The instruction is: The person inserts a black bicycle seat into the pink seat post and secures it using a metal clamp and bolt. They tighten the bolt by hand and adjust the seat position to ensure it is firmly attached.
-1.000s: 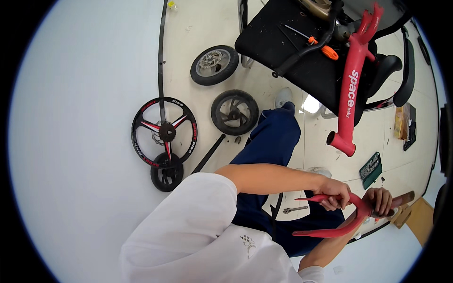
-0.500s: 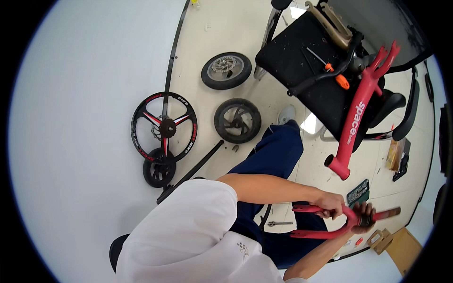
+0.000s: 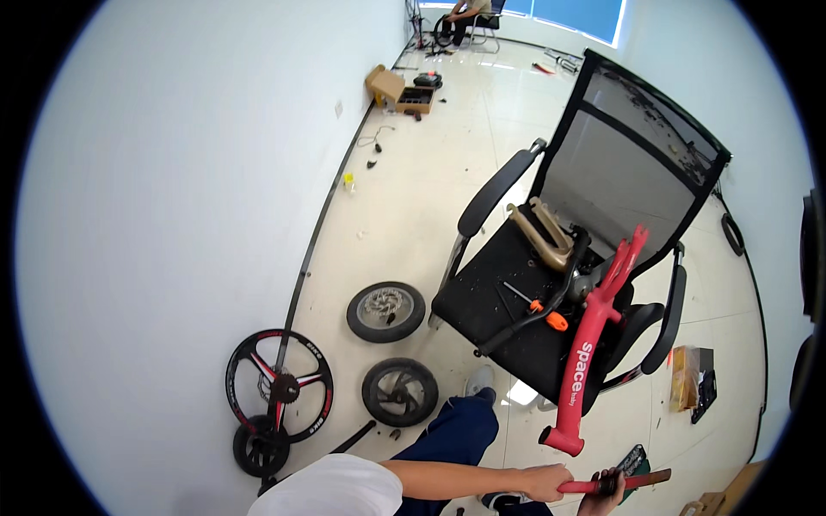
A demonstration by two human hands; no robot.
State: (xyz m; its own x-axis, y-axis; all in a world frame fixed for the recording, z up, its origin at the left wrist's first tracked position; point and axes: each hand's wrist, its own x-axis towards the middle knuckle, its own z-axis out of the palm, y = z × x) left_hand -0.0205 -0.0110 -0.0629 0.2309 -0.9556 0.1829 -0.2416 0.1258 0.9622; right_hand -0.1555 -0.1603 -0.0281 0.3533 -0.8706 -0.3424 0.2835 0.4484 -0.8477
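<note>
A pink bicycle fork [image 3: 637, 482] lies level between my hands at the bottom right, its tube pointing right. My left hand [image 3: 545, 483] is closed around the fork's left part, hiding most of the legs. Curled around the tube beside the black rings [image 3: 610, 484] is my right hand [image 3: 605, 499], partly cut by the lower edge. A pink bicycle frame [image 3: 578, 370] rests on the black chair [image 3: 482, 297] just beyond, its open head tube hanging over the near edge above my hands.
On the chair lie a gold fork [image 3: 544, 239], a black handlebar [image 3: 525, 322] and orange-handled screwdrivers [image 3: 555, 321]. Wheels [image 3: 385, 311] and a three-spoke wheel [image 3: 320, 378] occupy the left floor. A green tool case [image 3: 637, 469] lies behind the fork. Another person [image 3: 469, 15] sits far back.
The view has tipped upward, bringing the whole chair and far room in. The fork has turned from showing both legs to nearly edge-on. Both hands still hold it.
</note>
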